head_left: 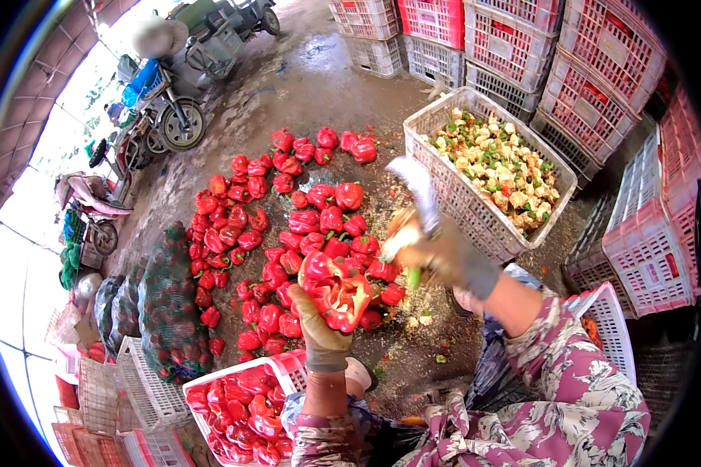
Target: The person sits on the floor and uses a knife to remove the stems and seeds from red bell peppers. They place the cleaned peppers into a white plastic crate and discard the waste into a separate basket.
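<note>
My gloved left hand (319, 335) is closed around a red bell pepper (336, 292) whose top is cut open, showing its pale hollow inside. To the right of it, my gloved right hand (452, 257) grips a knife, its blade (420, 191) pointing up and smeared by motion. A pale pepper core (401, 236) with a green stem is at the fingers of that hand, apart from the pepper. Beneath and beyond both hands, many whole red peppers (304, 222) lie on the floor. By my left forearm stands a white crate (292, 372) filled with opened red peppers.
A pale crate (456, 198) heaped with pepper cores stands ahead on the right. Stacked crates (592, 101) line the right side. Full dark net sacks (171, 311) and more crates (144, 381) are at the left. A motorbike (181, 124) and a three-wheeled vehicle (218, 50) stand farther back.
</note>
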Available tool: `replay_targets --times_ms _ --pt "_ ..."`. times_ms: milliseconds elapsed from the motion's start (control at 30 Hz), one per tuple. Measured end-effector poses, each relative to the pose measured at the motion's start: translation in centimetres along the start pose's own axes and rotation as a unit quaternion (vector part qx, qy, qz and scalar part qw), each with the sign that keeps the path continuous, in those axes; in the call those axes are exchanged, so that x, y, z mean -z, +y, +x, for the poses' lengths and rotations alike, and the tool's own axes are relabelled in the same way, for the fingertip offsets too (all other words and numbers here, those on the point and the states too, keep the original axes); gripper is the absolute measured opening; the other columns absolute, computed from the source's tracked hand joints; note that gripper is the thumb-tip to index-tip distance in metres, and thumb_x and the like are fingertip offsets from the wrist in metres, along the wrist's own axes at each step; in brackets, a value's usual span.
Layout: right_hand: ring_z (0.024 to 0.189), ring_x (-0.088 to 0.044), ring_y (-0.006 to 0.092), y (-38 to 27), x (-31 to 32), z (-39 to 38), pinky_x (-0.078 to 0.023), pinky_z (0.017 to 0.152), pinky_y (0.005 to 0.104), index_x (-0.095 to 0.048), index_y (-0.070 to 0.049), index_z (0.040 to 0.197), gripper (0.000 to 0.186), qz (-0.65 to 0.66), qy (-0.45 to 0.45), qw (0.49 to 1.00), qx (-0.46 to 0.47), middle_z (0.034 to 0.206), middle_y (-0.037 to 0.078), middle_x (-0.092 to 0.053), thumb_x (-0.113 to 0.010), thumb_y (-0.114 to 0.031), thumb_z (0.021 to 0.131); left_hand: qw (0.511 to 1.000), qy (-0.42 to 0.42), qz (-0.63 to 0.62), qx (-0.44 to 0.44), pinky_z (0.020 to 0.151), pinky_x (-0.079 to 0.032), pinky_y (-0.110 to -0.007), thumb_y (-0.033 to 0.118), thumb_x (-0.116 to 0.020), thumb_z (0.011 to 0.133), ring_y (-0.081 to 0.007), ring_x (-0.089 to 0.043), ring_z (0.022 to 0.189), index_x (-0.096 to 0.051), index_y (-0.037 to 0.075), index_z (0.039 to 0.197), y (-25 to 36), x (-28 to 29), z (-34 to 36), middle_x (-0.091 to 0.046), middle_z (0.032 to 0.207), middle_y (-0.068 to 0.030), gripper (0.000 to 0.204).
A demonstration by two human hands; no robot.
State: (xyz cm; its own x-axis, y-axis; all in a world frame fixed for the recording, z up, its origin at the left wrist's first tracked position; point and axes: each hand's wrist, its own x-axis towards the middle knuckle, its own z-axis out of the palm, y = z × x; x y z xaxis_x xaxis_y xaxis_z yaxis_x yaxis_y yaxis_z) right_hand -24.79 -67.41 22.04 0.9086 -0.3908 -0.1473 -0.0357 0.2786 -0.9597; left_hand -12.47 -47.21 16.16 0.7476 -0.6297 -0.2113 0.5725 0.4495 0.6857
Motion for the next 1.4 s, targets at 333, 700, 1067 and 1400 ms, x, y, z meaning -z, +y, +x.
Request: replay_targets --times_ms 333,700,1067,1400 --pt "0.092 -0.066 0.0208 0.4 3.9 1.7 -0.052 0.088 0.0352 -0.068 -0.001 0.114 0.038 -0.266 0.168 0.932 0.177 0.106 0.010 -0.069 -0.079 -0.022 0.084 0.987 -0.066 -0.138 0.043 0.097 -0.048 -0.067 0.084 -0.054 0.077 -0.0438 -0.059 0.118 -0.053 0.007 0.135 0.1 -1.4 0.3 -0.062 0.130 -0.0184 0.096" --pt "0.094 -0.068 0.0265 3.1 -1.9 1.5 -0.054 0.083 0.0366 -0.059 -0.002 0.131 0.063 -0.372 -0.054 0.858 0.350 0.113 0.014 -0.069 -0.085 -0.016 0.076 0.978 -0.150 0.075 0.121 0.111 -0.040 -0.034 0.058 -0.042 0.103 -0.0212 -0.052 0.129 -0.047 0.001 0.140 -0.6 -1.4 -1.4 -0.055 0.138 -0.0114 0.068" --pt "0.058 -0.050 0.0058 4.6 -9.2 2.0 -0.040 0.049 0.0216 -0.059 0.000 0.132 0.043 -0.082 -0.021 0.996 0.040 0.085 0.001 -0.062 -0.064 -0.006 0.090 0.814 0.247 0.424 -0.310 0.107 -0.042 -0.043 0.044 -0.060 0.098 -0.0345 -0.055 0.124 -0.052 0.001 0.137 11.5 4.5 -4.7 -0.056 0.134 -0.0230 0.058" --pt "0.057 -0.045 0.0026 8.4 -9.2 5.1 -0.033 0.048 0.0197 -0.064 0.003 0.122 0.031 -0.104 0.016 0.994 -0.013 0.072 -0.003 -0.055 -0.060 -0.003 0.092 0.505 0.469 0.648 -0.324 0.105 -0.043 -0.045 0.032 -0.068 0.093 -0.0379 -0.055 0.122 -0.055 -0.001 0.135 23.1 21.3 -17.3 -0.058 0.132 -0.0231 0.054"
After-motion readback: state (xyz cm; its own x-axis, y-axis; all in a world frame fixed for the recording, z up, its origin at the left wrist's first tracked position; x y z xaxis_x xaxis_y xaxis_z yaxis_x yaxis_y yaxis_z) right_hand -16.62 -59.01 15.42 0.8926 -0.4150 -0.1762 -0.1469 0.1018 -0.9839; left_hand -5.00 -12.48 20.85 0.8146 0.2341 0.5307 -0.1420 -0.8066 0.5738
